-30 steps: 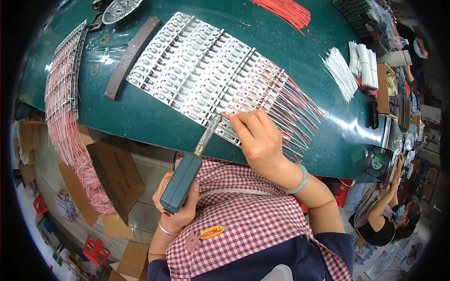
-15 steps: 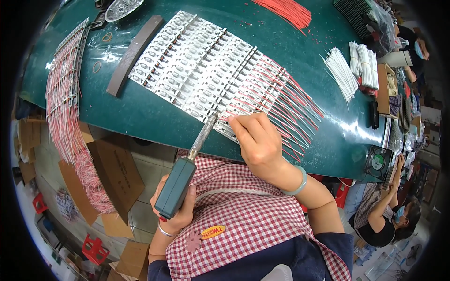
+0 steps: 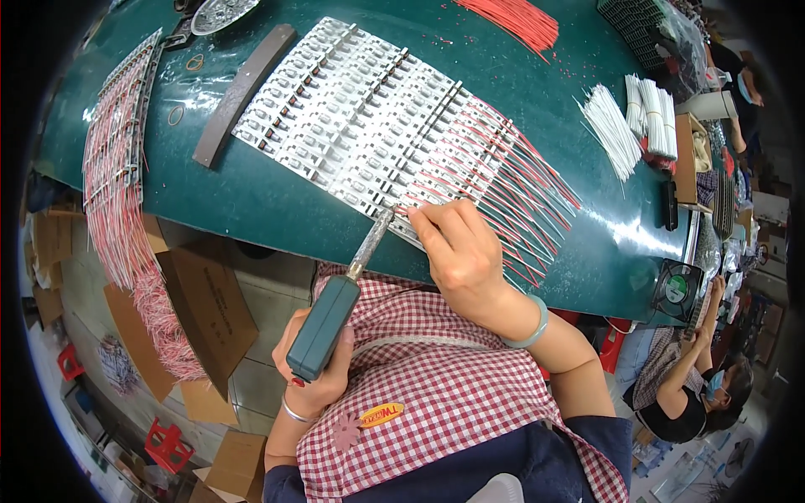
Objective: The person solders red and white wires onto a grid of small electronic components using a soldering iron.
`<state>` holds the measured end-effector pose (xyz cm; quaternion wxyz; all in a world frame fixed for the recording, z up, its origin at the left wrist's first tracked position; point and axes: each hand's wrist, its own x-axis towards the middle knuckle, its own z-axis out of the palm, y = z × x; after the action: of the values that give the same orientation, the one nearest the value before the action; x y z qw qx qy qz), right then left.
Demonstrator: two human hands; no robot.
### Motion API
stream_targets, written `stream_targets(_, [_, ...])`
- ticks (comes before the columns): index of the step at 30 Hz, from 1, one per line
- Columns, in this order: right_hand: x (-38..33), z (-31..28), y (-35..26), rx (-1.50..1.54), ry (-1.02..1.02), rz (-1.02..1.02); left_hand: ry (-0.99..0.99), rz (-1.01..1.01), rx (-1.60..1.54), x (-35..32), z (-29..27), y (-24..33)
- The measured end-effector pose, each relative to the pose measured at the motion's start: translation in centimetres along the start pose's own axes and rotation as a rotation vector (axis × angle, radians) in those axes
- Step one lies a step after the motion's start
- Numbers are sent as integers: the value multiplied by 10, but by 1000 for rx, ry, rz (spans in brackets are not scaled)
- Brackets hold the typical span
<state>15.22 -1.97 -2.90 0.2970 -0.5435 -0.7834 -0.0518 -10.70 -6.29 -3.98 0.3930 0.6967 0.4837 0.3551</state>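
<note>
My left hand [image 3: 337, 365] is wrapped round the green body of a soldering gun [image 3: 323, 329]. Its long metal barrel points up and away, and the tip touches or nearly touches the near edge of a white panel of small circuit boards [image 3: 356, 117]. Beside the tip, my right hand [image 3: 459, 260] pinches a thin red wire [image 3: 406, 210] between thumb and forefinger at the panel. Rows of red and white wires [image 3: 541, 220] fan out from the panel's right part, beyond the hand. The solder joint itself is too small to make out.
A dark bar [image 3: 243, 96] lies along the panel's left edge. Farther left, a wired panel [image 3: 117, 142] hangs its wires into a cardboard box [image 3: 210, 293]. Red wires [image 3: 516, 23] and white wire bundles [image 3: 610, 134] lie beyond. A small fan [image 3: 676, 289] stands right, near a co-worker [image 3: 683, 386].
The soldering gun in my left hand has shifted slightly right, its tip a little lower on the panel. The panel has slid slightly right. My right hand stays almost in place.
</note>
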Motion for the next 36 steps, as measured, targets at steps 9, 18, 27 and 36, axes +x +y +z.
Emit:
stream_targets(9, [0, 1, -1, -13, -4, 7, 64, -12, -50, -8, -2, -6])
stream_targets(18, [-1, 3, 0, -14, 5, 14, 81, 24, -21, -6, -1, -5])
stream_targets(27, [0, 4, -1, -36, 10, 7, 12, 4, 9, 3, 4, 0])
stream_targets(36, [0, 3, -2, -48, 5, 13, 71, 29, -18, -6, 3, -7])
